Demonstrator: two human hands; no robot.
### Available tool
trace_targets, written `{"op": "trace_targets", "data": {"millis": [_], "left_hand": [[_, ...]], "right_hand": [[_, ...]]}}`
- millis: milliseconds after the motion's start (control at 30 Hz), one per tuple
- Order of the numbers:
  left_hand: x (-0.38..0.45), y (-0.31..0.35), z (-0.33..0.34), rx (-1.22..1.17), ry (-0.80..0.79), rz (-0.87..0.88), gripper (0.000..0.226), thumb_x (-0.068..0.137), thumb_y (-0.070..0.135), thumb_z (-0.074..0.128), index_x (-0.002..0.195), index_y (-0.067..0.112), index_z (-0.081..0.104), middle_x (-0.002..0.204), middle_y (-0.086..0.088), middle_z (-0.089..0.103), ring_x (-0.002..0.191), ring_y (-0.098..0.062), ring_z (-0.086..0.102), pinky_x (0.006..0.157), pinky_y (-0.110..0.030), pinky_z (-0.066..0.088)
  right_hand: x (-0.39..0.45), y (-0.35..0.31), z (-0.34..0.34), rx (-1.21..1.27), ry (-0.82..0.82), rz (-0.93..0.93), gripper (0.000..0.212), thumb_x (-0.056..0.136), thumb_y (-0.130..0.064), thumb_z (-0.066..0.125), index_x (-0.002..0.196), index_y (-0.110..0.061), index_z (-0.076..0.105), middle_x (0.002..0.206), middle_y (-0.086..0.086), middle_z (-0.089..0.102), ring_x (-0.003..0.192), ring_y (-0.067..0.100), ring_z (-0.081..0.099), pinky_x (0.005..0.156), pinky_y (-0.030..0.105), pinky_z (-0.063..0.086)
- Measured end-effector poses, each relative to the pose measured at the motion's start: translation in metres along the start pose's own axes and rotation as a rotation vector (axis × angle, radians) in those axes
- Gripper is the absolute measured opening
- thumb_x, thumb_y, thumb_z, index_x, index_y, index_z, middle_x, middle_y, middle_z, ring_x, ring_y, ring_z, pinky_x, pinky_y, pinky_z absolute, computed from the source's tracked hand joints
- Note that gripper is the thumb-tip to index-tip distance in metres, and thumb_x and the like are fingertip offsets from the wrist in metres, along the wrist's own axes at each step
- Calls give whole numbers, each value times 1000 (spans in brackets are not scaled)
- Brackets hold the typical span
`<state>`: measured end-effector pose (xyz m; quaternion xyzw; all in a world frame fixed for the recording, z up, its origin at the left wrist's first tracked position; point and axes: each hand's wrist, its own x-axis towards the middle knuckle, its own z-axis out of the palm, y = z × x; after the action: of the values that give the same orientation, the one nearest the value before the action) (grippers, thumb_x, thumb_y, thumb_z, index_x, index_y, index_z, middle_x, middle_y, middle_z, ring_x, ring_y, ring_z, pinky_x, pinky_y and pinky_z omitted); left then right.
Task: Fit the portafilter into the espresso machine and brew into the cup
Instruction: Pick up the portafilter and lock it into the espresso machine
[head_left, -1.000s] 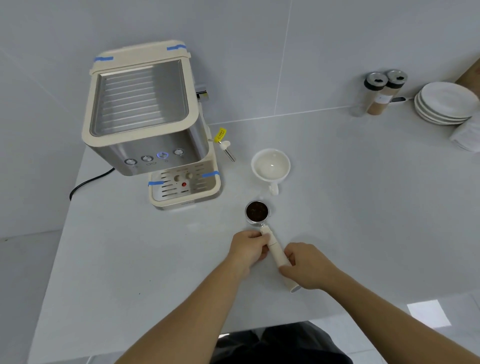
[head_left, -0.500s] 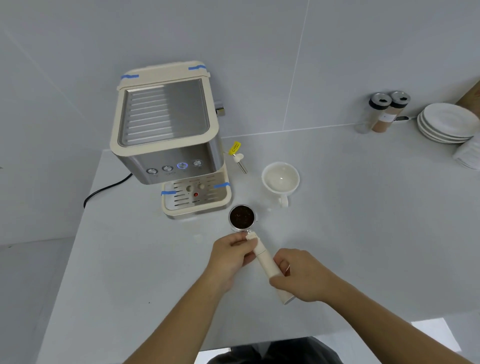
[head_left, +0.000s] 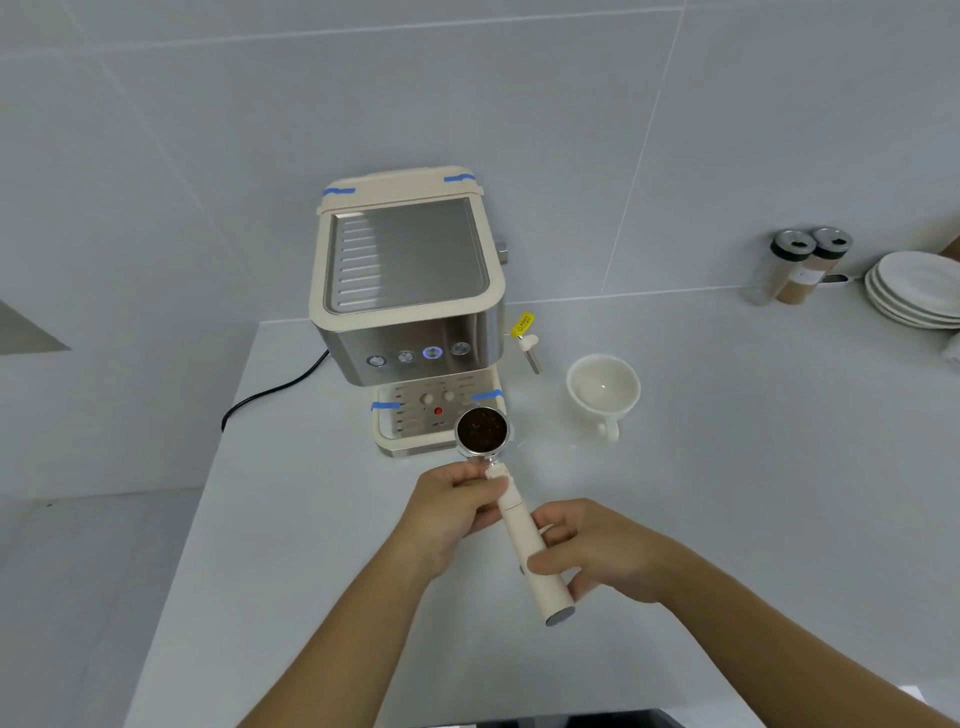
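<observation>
The portafilter (head_left: 522, 530) has a cream handle and a metal basket full of dark coffee grounds. Both hands hold it above the counter. My left hand (head_left: 449, 512) pinches the neck just behind the basket, and my right hand (head_left: 592, 553) grips the handle near its end. The basket hovers over the front right corner of the drip tray of the cream and steel espresso machine (head_left: 410, 291), whose one button glows blue. An empty white cup (head_left: 602, 392) stands on the counter to the right of the machine, handle toward me.
A steam wand (head_left: 531, 353) with a yellow tag sticks out on the machine's right side. Two shaker jars (head_left: 800, 265) and a stack of white plates (head_left: 919, 286) stand at the far right by the wall. A black power cable (head_left: 270, 392) runs off left. The counter's left edge drops to the floor.
Both hands carried the portafilter up and forward, so its basket went from the counter to over the drip tray's corner. My head view shifted left, so the machine sits nearer the centre.
</observation>
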<state>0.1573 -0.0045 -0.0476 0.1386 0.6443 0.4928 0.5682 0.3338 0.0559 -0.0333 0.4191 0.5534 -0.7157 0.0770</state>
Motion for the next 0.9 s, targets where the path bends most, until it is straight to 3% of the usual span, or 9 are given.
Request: {"op": "trace_targets", "data": {"millis": [167, 433, 600, 667, 733, 800, 900], "left_hand": [[-4, 6, -10, 22, 3, 3, 16, 85, 3, 71, 101, -1, 72, 92, -11, 74, 77, -15, 73, 71, -25, 61], [-5, 13, -22, 67, -20, 10, 18, 86, 6, 71, 103, 2, 73, 98, -15, 74, 80, -17, 72, 71, -24, 61], [-11, 21, -41, 327, 62, 43, 25, 87, 19, 71, 111, 16, 68, 100, -6, 73, 94, -20, 71, 83, -30, 59], [-18, 31, -54, 463, 141, 145, 30, 86, 22, 71, 116, 16, 68, 95, 0, 72, 85, -12, 70, 80, -27, 57], [-28, 50, -66, 574, 234, 333, 28, 86, 21, 71, 114, 16, 73, 86, 7, 71, 66, 4, 63, 68, -12, 50], [-40, 78, -72, 665, 302, 526, 19, 86, 19, 70, 104, 19, 75, 82, 16, 70, 65, 10, 61, 65, -2, 44], [-52, 122, -73, 820, 374, 779, 17, 88, 20, 67, 104, 20, 75, 87, 16, 70, 77, 1, 65, 77, -12, 49]], "right_hand": [[4, -8, 8, -1, -40, -10, 44, 81, -9, 70, 124, -10, 60, 113, 18, 70, 105, 31, 67, 72, 39, 59], [13, -17, 19, -13, -62, -13, 50, 73, -11, 72, 121, -7, 60, 101, 11, 68, 97, 27, 66, 72, 42, 60], [22, -20, 25, 13, -62, -25, 45, 79, -8, 71, 122, -6, 60, 101, 9, 68, 98, 26, 66, 72, 41, 60], [27, -19, 27, 33, -53, -30, 39, 82, -5, 69, 120, -5, 60, 100, 9, 68, 96, 25, 66, 71, 41, 60], [31, -20, 29, 52, -52, -38, 35, 83, -4, 68, 117, -5, 60, 100, 9, 67, 94, 25, 66, 69, 40, 60], [37, -21, 31, 73, -47, -37, 36, 84, -2, 67, 119, -4, 59, 101, 10, 67, 95, 26, 65, 69, 40, 59], [45, -25, 35, 101, -39, -40, 37, 86, -1, 67, 122, -4, 58, 103, 10, 67, 96, 25, 65, 69, 39, 60]]}}
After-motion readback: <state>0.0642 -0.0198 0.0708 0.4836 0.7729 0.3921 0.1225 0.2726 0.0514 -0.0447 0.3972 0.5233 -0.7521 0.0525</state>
